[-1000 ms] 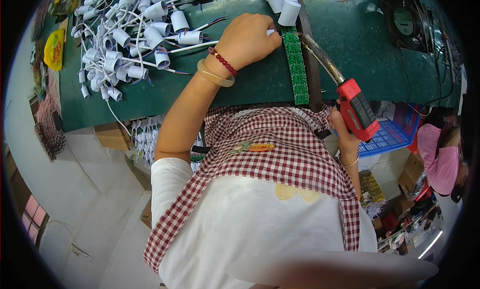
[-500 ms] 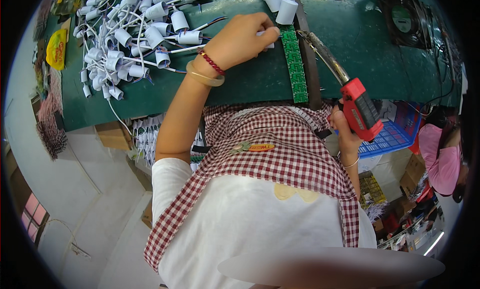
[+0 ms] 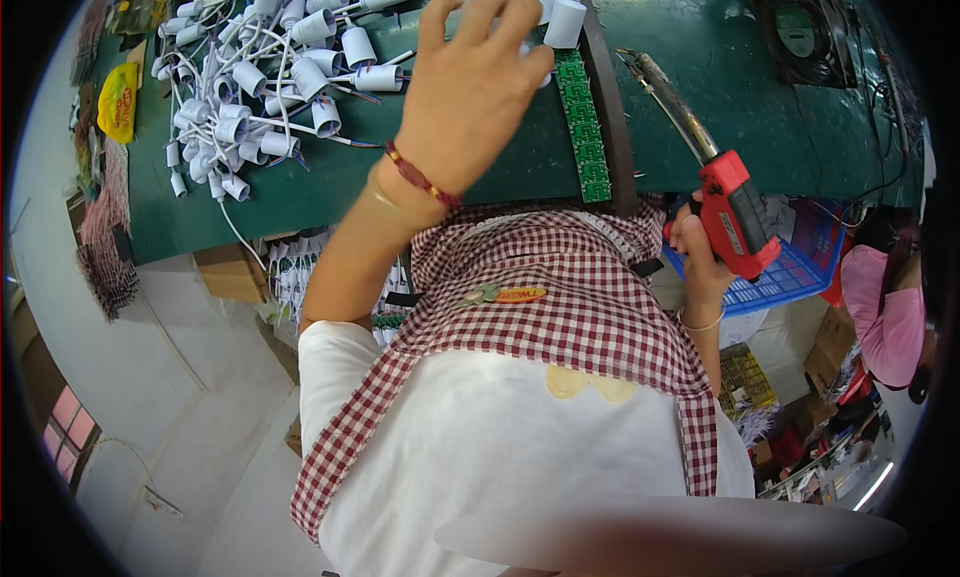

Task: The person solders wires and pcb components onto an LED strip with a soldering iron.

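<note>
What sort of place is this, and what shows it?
Probably an electronics workshop: a red soldering iron in the right hand, green circuit boards, and piled white wired fittings.

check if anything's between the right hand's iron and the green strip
Yes, a dark bar along the right edge of the green circuit strip lies between it and the soldering iron in the right hand.

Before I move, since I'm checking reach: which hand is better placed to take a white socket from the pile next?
Probably the left hand: nearer the socket pile, though its grip is partly hidden. The right hand holds the soldering iron.
</note>
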{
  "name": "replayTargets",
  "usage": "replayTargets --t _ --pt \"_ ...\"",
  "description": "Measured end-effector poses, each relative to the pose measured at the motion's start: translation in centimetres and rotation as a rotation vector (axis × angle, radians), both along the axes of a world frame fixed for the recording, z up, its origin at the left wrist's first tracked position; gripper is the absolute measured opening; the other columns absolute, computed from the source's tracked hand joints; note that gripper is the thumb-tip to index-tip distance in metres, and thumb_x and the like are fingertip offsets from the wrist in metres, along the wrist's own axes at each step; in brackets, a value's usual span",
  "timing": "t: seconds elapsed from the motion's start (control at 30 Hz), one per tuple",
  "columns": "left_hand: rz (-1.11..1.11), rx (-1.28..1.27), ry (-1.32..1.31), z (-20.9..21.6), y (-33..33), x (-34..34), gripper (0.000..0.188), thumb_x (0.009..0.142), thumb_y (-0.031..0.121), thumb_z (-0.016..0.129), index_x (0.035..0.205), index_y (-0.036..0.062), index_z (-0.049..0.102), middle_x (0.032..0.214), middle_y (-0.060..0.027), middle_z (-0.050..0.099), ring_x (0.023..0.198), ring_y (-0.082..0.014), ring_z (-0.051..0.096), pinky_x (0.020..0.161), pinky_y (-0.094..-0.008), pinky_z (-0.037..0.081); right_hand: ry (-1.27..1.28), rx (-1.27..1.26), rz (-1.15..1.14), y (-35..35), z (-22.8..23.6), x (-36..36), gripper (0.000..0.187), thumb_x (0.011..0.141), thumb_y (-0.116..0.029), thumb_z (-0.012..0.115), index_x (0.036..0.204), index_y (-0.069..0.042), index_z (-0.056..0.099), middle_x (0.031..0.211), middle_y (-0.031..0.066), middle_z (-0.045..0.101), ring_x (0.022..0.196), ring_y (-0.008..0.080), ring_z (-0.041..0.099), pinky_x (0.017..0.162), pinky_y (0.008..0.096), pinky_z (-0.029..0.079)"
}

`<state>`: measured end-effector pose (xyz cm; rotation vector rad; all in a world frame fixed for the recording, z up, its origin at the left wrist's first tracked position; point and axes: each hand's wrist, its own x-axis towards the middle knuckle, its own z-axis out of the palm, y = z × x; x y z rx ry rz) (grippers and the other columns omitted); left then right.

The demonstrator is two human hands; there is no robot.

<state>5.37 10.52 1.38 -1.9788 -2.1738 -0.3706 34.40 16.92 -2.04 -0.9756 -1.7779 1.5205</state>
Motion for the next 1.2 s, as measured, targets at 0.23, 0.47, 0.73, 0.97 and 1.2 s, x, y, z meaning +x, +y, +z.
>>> replayTargets --t 0.23,0.47,0.73,0.97,1.2 --pt "-0.222 0.082 -0.488 -5.5 0.7 -4.1 0.021 0.074 -0.006 0.057 0.092 0.0028 0.051 0.088 -0.0117 0.052 0.083 -0.0333 0.054 0.073 -0.0386 0.045 0.048 -0.123 -0.064 -0.4 0.7 -0.2 0.029 0.086 -0.001 0.058 0.113 0.007 0.051 0.067 0.0085 0.053 0.053 0.0101 0.044 0.051 0.0227 0.037" --pt "-0.045 -0.055 -0.364 -2.5 -5.2 -6.0 0.031 0.072 -0.010 0.054 0.099 0.0043 0.055 0.102 -0.0139 0.056 0.101 -0.0333 0.054 0.086 -0.0380 0.044 0.039 -0.101 -0.052 -0.1 0.7 0.1 0.029 0.087 -0.002 0.058 0.113 0.007 0.050 0.067 0.0082 0.052 0.053 0.0099 0.043 0.050 0.0230 0.038" --pt "0.021 -0.149 -0.153 -1.9 -6.3 -8.3 0.042 0.073 0.002 0.067 0.113 0.0096 0.059 0.101 -0.0094 0.057 0.096 -0.0292 0.054 0.086 -0.0362 0.042 0.063 -0.101 -0.074 0.3 0.8 -1.0 0.027 0.086 -0.001 0.057 0.112 0.006 0.050 0.065 0.0086 0.052 0.052 0.0096 0.042 0.050 0.0234 0.039" --pt "-0.032 0.034 -0.703 -2.9 -2.2 -0.9 0.023 0.079 0.016 0.066 0.100 0.0074 0.062 0.093 -0.0133 0.060 0.081 -0.0322 0.062 0.066 -0.0381 0.049 0.111 -0.124 -0.098 -0.2 1.5 -1.4 0.027 0.086 0.000 0.056 0.112 0.006 0.050 0.066 0.0085 0.052 0.052 0.0096 0.043 0.051 0.0237 0.040" --pt "0.279 -0.005 -0.767 -5.4 -1.0 1.3 0.023 0.077 0.026 0.066 0.089 0.0060 0.063 0.066 -0.0145 0.062 0.058 -0.0308 0.061 0.055 -0.0361 0.047 0.042 -0.120 -0.081 -0.7 1.4 -0.5 0.029 0.086 0.000 0.056 0.113 0.007 0.050 0.066 0.0089 0.052 0.054 0.0103 0.045 0.052 0.0234 0.039"
